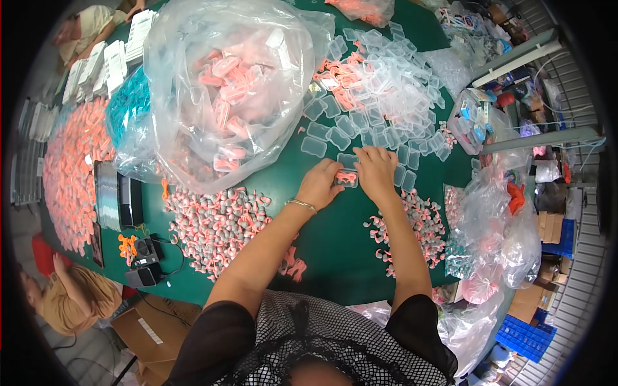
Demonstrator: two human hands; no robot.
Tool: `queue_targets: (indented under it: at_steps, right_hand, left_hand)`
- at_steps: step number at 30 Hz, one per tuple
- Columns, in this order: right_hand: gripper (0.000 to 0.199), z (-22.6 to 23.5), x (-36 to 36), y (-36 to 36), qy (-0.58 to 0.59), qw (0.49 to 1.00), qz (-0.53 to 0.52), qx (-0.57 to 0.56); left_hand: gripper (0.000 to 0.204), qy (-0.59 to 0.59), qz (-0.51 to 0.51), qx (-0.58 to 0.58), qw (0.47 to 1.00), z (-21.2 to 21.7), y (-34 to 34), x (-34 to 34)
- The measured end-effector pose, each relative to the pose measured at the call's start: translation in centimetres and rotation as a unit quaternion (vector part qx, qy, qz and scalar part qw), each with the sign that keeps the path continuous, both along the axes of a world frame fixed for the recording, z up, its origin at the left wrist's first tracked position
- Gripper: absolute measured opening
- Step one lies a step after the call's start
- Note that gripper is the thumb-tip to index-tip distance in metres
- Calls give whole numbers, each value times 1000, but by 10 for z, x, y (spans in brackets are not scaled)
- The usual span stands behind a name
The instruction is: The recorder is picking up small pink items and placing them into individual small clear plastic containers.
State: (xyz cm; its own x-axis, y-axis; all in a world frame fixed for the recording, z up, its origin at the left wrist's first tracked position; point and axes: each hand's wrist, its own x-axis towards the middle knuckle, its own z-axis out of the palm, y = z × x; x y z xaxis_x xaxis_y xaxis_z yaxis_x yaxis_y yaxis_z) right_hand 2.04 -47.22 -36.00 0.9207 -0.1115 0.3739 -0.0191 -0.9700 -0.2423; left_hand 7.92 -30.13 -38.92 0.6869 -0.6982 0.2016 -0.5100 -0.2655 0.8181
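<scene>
A small clear plastic box [348, 160] lies on the green table between my two hands, with coral-pink pieces [346, 177] in its near part. My left hand [319, 185], a bracelet at its wrist, grips the box's left side with thumb and curled fingers. Over the far right side bend the fingers of my right hand [377, 170], holding the box too. Both hands partly hide it, so how far the lid is closed cannot be made out. Just beyond my hands spreads a heap of similar clear boxes [393, 83].
A large clear bag [290, 83] of filled boxes stands at the far left-centre. Heaps of pink-and-grey pieces [215, 225] flank my forearms, with another smaller pile [418, 228] at right. A coral heap [74, 174] covers the left edge. Another person [77, 299] is at lower left.
</scene>
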Motion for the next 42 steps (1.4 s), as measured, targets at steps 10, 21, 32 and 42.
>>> queue_targets:
  at_steps: [10, 21, 32, 42]
  right_hand:
    - [18, -14, -6, 7, -4, 992, -9, 122]
    - [14, -15, -28, 15, -52, 989, 15, 138]
    - [27, -11, -38, 23, -36, 990, 65, 116]
    - [36, 42, -14, 48, 104, 932, 116, 328]
  left_hand:
    - [50, -1, 60, -11, 998, -7, 0, -12]
    - [54, -9, 72, -35, 997, -15, 0, -15]
    - [26, -61, -38, 21, 997, 4, 4, 2]
    - [16, -116, -29, -27, 992, 91, 64, 15]
